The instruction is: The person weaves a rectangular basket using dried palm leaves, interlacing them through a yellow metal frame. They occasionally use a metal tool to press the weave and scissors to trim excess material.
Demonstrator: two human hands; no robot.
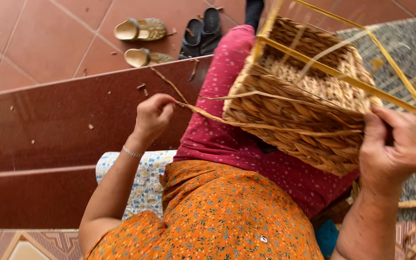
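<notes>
Left hand [154, 115] pinches the straw strand [203, 111], which runs toward three o'clock into the woven basket [304, 115]; right hand [396, 144] grips its edge.

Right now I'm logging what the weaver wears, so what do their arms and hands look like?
Both arms are bare to the hands, without gloves or rings that I can see. The left hand has a thin silver-coloured bracelet at the wrist. The right hand wears nothing visible. An orange flowered top covers the shoulders.

Left hand [154, 115] pinched shut, arm bent; right hand [396, 142] curled, gripping
</notes>
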